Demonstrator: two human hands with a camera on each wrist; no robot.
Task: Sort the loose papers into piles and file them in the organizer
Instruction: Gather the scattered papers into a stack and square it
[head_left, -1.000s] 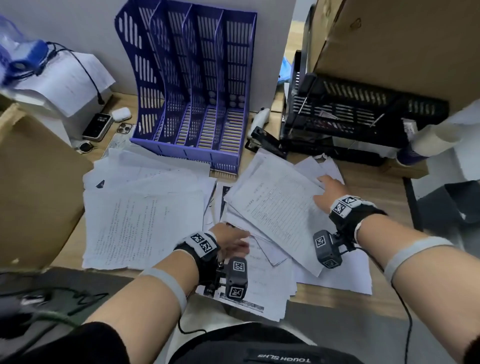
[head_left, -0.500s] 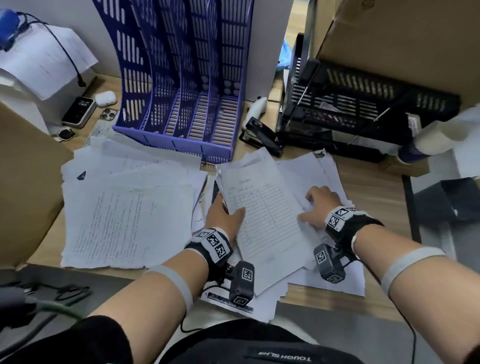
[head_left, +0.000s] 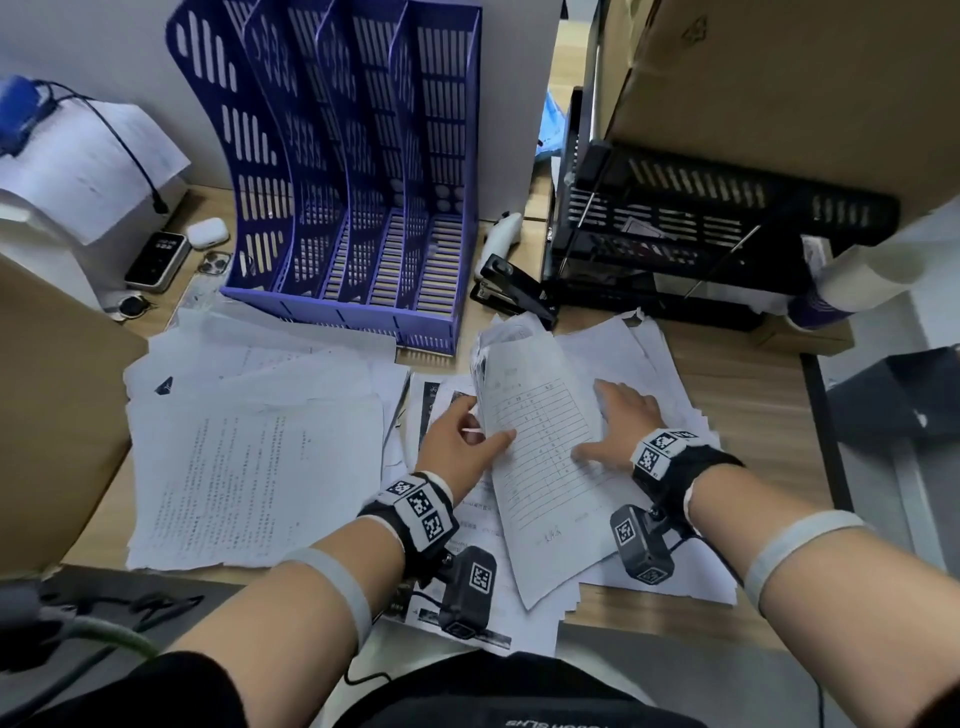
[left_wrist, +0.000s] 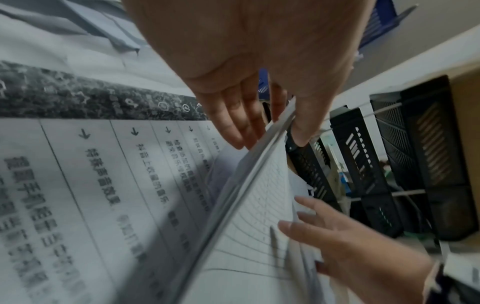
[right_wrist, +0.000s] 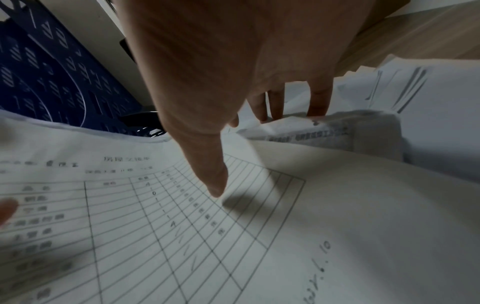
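Loose white papers cover the wooden desk. A thin stack topped by a ruled form sheet (head_left: 545, 467) lies in the middle, its left edge raised. My left hand (head_left: 480, 423) pinches that edge, thumb on top and fingers underneath, as the left wrist view shows at the stack's edge (left_wrist: 249, 185). My right hand (head_left: 610, 423) lies flat with straight fingers on the stack's right side, thumb on the form (right_wrist: 182, 236). A purple slotted organizer (head_left: 353, 182) stands behind, its slots holding no paper. A larger pile of text sheets (head_left: 249, 467) lies to the left.
A black stapler (head_left: 514, 291) lies behind the stack, beside a black mesh tray (head_left: 701, 234) under a cardboard box (head_left: 779, 78). Another cardboard box (head_left: 52, 415) borders the left pile. A phone (head_left: 156, 260) and earbud case (head_left: 208, 232) sit left of the organizer.
My left hand moved up from the lower sheets to the form stack's left edge and lifted it. My right hand slid toward me onto the stack, which turned more upright.
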